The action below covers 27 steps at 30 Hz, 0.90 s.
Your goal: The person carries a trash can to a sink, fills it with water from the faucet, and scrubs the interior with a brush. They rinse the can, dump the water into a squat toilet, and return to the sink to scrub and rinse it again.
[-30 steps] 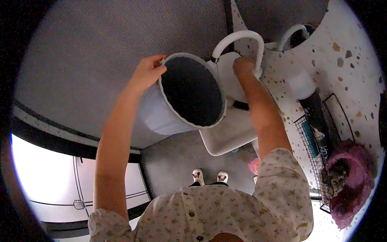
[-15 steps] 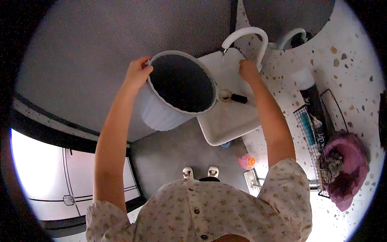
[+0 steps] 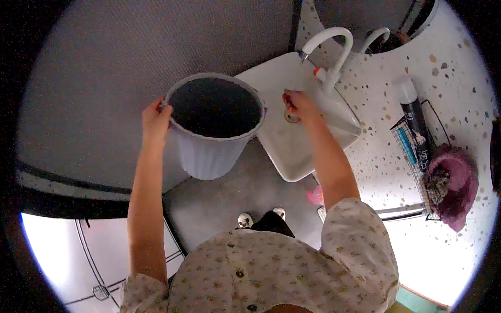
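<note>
My left hand (image 3: 155,121) grips the near-left rim of a grey plastic trash bin (image 3: 209,156), which hangs tilted slightly toward me beside the sink, its inside dark. Over the white sink (image 3: 284,156) is my right hand (image 3: 301,106), fingers curled together, just above and right of the drain (image 3: 291,117). Whatever those fingers hold, if anything, is hidden. The white faucet (image 3: 342,39) arches over the basin's back, with a faint trickle below its spout and a red mark on its lever (image 3: 317,71).
On the speckled counter (image 3: 373,161) at right stands a wire basket (image 3: 421,182) with a black spray can (image 3: 415,117) and a purple cloth (image 3: 459,190). A round mirror (image 3: 376,21) is behind the faucet. A dark textured wall (image 3: 104,94) borders the bin's left side.
My right hand has moved from beside the faucet to near the drain. The bin has shifted left and stands more upright. The black piece by the drain no longer shows.
</note>
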Each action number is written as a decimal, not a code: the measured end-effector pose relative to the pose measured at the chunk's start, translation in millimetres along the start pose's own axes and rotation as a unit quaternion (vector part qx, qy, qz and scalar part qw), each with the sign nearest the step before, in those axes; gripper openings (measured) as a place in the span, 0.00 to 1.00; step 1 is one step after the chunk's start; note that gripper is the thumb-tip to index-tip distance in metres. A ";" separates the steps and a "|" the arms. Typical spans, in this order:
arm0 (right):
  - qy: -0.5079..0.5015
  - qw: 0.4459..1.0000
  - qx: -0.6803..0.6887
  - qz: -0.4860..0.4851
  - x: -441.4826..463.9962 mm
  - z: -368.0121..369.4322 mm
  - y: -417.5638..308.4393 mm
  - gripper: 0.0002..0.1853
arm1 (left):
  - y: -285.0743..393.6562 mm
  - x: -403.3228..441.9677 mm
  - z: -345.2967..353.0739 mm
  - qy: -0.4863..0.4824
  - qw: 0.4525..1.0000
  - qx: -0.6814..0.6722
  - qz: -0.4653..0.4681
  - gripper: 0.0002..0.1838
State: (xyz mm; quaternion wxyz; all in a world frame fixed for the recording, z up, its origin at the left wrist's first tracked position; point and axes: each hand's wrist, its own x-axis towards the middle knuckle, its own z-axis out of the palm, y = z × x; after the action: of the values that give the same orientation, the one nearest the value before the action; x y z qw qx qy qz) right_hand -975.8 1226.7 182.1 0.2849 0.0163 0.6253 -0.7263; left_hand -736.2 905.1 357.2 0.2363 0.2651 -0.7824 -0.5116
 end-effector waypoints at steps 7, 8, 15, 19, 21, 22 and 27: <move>-0.038 0.641 -0.718 -0.270 117.6 21.0 66.8 0.10 | -9.2 4.2 -11.0 0.002 0.999 0.033 -0.012 0.20; -0.047 0.635 -0.720 -0.276 115.8 26.8 62.7 0.10 | -14.3 6.0 -11.4 0.005 0.999 0.050 -0.001 0.20; -0.097 0.581 -0.760 -0.275 81.9 64.7 41.2 0.27 | 6.6 -5.1 -6.4 0.042 0.994 0.092 -0.046 0.24; -0.043 0.661 -0.725 -0.189 77.6 68.9 26.9 0.30 | 1.6 -2.3 -8.5 0.049 0.995 0.082 -0.013 0.24; 0.003 0.714 -0.669 -0.207 56.4 57.8 9.5 0.33 | 6.6 -3.0 -7.5 0.041 0.995 0.093 0.012 0.24; 0.046 0.764 -0.602 -0.228 44.8 54.2 -2.6 0.35 | 10.9 -4.2 -5.2 0.039 0.996 0.086 0.012 0.24; 0.099 0.752 -0.592 -0.274 21.0 3.2 -57.4 0.31 | 12.2 -1.8 2.2 0.039 0.994 0.086 0.050 0.25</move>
State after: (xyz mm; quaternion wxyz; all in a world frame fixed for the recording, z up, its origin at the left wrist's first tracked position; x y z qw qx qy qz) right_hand -1017.3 1218.7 226.4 -0.0374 -0.2554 0.9325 -0.2525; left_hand -738.4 911.8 367.4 0.2679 0.2648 -0.8261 -0.4192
